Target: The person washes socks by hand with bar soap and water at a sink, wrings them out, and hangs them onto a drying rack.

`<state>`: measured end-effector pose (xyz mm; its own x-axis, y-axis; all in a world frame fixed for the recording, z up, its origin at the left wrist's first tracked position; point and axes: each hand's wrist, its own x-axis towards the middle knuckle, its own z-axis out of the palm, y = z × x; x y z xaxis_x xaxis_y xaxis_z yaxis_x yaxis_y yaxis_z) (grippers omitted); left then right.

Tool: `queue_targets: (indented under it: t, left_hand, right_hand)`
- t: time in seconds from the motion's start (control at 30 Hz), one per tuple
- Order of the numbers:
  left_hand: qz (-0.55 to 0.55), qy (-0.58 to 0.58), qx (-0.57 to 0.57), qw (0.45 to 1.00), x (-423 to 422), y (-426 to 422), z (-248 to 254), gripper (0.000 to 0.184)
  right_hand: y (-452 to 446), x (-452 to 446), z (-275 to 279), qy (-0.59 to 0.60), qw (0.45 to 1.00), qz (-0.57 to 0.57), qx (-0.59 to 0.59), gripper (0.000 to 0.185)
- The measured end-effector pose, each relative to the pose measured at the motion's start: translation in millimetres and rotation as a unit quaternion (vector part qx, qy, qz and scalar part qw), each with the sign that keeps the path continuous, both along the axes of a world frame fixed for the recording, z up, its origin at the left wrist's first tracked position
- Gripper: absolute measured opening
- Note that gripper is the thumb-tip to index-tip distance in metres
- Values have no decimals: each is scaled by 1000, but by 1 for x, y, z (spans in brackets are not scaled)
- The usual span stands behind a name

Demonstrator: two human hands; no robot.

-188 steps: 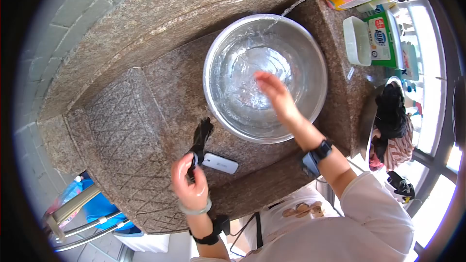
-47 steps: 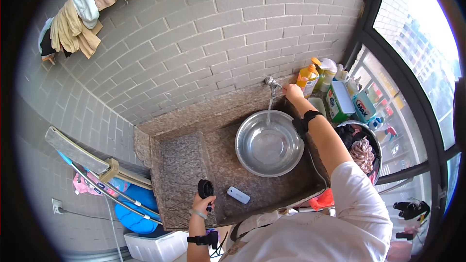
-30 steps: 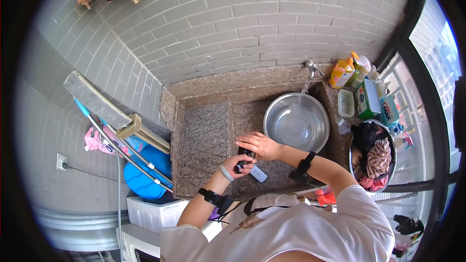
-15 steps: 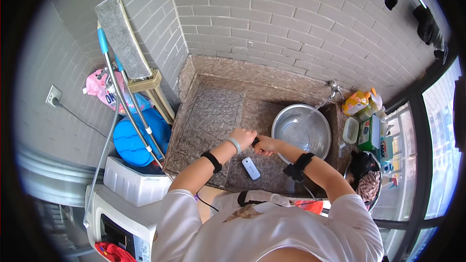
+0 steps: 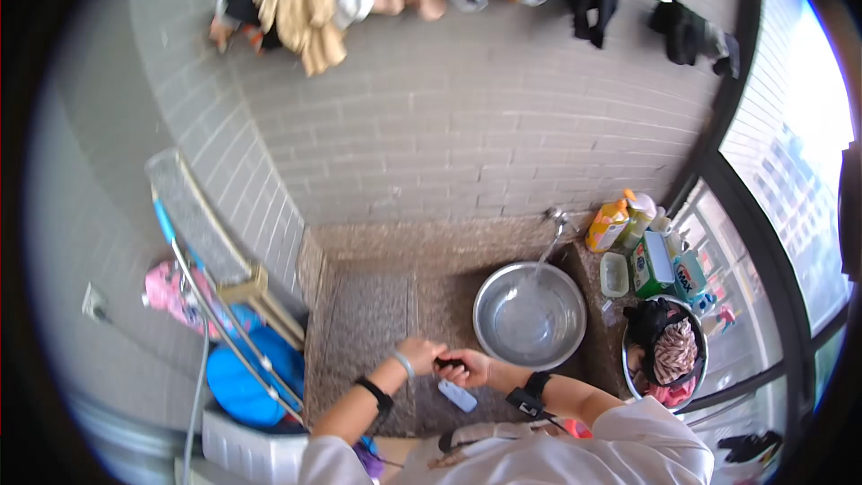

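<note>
Right hand (image 5: 470,370) joined left hand (image 5: 420,355) around black item (image 5: 451,364).

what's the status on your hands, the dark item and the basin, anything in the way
Right hand holding small dark item, left hand at it, grip unclear. Basin under running tap. Pale oblong item close by, not blocking.

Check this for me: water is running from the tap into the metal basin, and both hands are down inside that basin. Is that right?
Not quite: the hands are outside the metal basin. The head view shows the left hand and right hand together at a black item, left of it. Water is running from the tap into the basin.
</note>
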<state>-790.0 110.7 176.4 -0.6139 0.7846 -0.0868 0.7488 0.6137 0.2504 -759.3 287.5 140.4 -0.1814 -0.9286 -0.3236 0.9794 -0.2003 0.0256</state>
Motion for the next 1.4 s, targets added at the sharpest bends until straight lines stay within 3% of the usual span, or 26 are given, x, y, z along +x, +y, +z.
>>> queue_targets:
  t: [0.1,0.13,0.17,0.2,0.23,0.3,0.37,0.43,0.47,0.57,0.63,0.7,0.73,0.77,0.8,0.83,0.87,0.9,0.97,1.0,1.07,1.1,1.17,1.2,1.3,1.4]
  left_hand:
    - [143,-120,34,982,4,-5,-34,47]
    - [186,-227,116,949,-7,-17,-101,45]
    - [253,-278,87,923,11,-4,-43,36]
    - [400,-522,101,747,11,-5,-55,27]
    - [346,-743,168,547,5,-13,-78,16]
    - [331,-759,180,531,5,-1,-55,17]
    - [309,-796,217,473,35,15,-14,22]
    - [283,-827,261,411,56,29,23,29]
    - [165,-829,270,462,58,32,38,38]
    - [170,-806,273,497,56,35,58,42]
    - [180,-809,276,487,39,27,41,36]
    - [218,-870,202,394,15,15,16,20]
    - [216,-868,207,396,14,16,17,20]
    - [221,-751,154,603,14,15,18,20]
    - [217,-589,91,773,14,14,19,35]
    - [201,-390,21,898,12,12,21,55]
    - [182,-240,24,953,7,7,1,40]
    - [186,-238,27,953,-1,0,-19,40]
    - [78,-79,62,992,-9,-10,-33,35]
    - [80,-77,58,992,-7,-8,-18,35]
    - [-5,98,-76,992,-5,-2,12,26]
    - [-2,100,-75,992,-6,-4,11,26]
    - [-166,221,47,960,-10,-8,10,21]
    - [-211,295,195,911,-13,-4,8,15]
    - [-254,237,210,914,-36,-15,-7,13]
    - [-242,250,180,920,-22,-16,22,19]
  right_hand:
    - [11,-8,-6,203,973,-38,107,40]
    - [11,-3,-20,472,817,-51,327,47]
    - [12,-2,-27,660,547,-58,512,56]
    - [23,5,17,788,375,-18,488,63]
    - [31,18,64,875,187,29,446,72]
    - [28,17,62,955,-13,33,293,72]
    - [22,6,47,966,22,-83,244,64]
    - [25,-6,53,976,45,-73,201,61]
    - [25,-11,61,984,74,-59,151,59]
    - [21,-17,80,975,90,-121,161,53]
    - [19,-22,84,970,106,-86,203,48]
    - [16,-26,74,961,122,-45,244,43]
    - [8,-26,56,943,142,14,302,41]
    - [-1,-24,47,917,161,72,357,39]
    - [-7,-16,37,908,164,53,382,32]
    - [-13,-13,31,889,230,54,393,30]
    - [-17,-13,25,858,330,54,389,29]
    - [-20,-13,19,804,454,61,379,28]
    - [-17,-12,17,642,692,76,320,25]
    - [-14,-11,17,555,784,79,266,24]
    - [-13,-5,17,388,908,70,141,22]
    - [-12,-1,19,321,941,57,89,21]
    - [-14,4,21,182,983,9,-17,19]
    - [-16,7,22,134,990,-3,-47,19]
    - [-23,11,25,66,994,-20,-89,17]
    - [-25,15,26,33,994,-31,-96,16]
